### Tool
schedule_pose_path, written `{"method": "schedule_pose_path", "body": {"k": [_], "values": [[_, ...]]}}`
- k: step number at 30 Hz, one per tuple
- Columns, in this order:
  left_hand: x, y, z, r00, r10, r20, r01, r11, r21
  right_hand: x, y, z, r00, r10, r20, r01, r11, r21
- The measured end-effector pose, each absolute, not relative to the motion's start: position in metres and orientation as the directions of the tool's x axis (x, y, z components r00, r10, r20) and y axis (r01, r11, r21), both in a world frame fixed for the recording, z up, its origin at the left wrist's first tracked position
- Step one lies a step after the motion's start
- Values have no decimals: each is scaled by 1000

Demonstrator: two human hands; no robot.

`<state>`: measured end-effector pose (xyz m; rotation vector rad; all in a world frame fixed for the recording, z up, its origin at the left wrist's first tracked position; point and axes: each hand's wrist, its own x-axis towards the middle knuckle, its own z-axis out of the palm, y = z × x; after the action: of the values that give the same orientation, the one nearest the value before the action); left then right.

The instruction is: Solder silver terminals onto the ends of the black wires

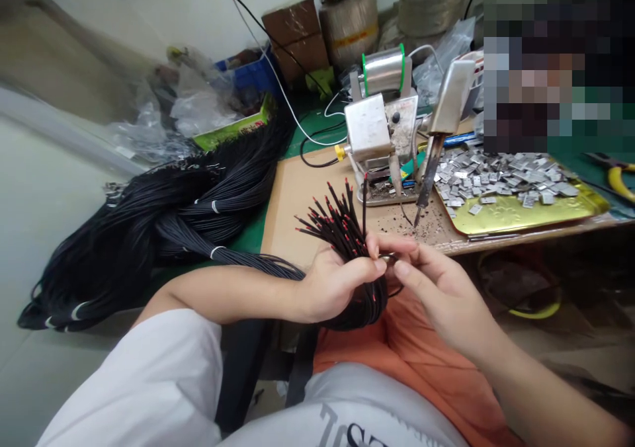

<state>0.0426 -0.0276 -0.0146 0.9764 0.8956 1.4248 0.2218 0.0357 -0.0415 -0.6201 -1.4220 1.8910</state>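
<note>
"Where's the black cable bundle (342,229) from where you are?"

"Over the lap, at the near edge of the bench (255,225). The left hand (330,283) is wrapped round it; the red-tipped ends fan upward and away, leaning left, and the lower part bows down beneath the grip."

"And the right hand (436,280)?"

"Just beside the left thumb, fingertips pinched on a thin black strand (389,258). That bit runs crosswise between the two hands, to the right of the bundle, so it's close to both."

"What's in the containers?"

"The gold tray (496,221), beyond the right hand, has small metal pieces (510,176) scattered over it, bare along its near side. Back left, there's a blue bin (266,70) with clear plastic bags (198,103) bunched by it. Under the bench sits a yellow-rimmed tub (538,314); its contents are too dim to name."
</note>
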Motion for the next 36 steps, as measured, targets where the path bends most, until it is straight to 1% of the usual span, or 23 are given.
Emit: {"method": "schedule_pose_path", "body": {"k": [2,6,7,9,12,13,15,17,19,21,24,27,30,33,36], "values": [[42,-28,-14,-10,1000,25,-414,-27,910,228,31,-46,-597,802,8,-179,-123,-976],[41,-31,-12,6,1000,24,-437,-19,899,233,22,-60,-505,862,38,-157,-49,-986],[41,-31,-11,6,1000,22,-443,-17,897,231,20,-63,-468,882,59,-183,-32,-983],[41,-32,-8,-12,1000,18,-460,-21,888,224,16,-65,-374,921,114,-304,-6,-953],[41,-34,-4,-80,995,54,-455,-84,886,214,11,-63,-217,957,190,-516,53,-855],[40,-34,-3,-92,994,55,-462,-92,882,213,10,-61,-177,961,215,-553,83,-829],[40,-35,-2,-91,996,15,-493,-58,868,213,9,-58,-132,953,273,-569,152,-808],[40,-34,-3,-64,997,-36,-508,-1,861,216,9,-54,-117,940,320,-543,209,-813],[41,-32,-5,-25,999,-43,-477,26,878,218,10,-51,-122,942,311,-499,213,-840],[43,-30,-7,35,999,-29,-445,42,895,218,10,-48,-160,956,246,-457,149,-877],[44,-27,-7,115,993,-21,-379,64,923,213,8,-46,-218,966,142,-434,35,-900],[44,-26,-5,143,990,7,-271,32,962,206,-1,-50,-266,955,129,-370,23,-929],[44,-26,-5,161,987,2,-263,41,964,201,-12,-55,-322,931,173,-272,84,-959],[44,-24,-6,57,998,-31,-289,47,956,202,-15,-60,-343,900,268,-216,202,-955],[41,-23,-6,-24,999,-44,-246,37,968,209,-8,-64,-341,847,408,-177,369,-913]]}}
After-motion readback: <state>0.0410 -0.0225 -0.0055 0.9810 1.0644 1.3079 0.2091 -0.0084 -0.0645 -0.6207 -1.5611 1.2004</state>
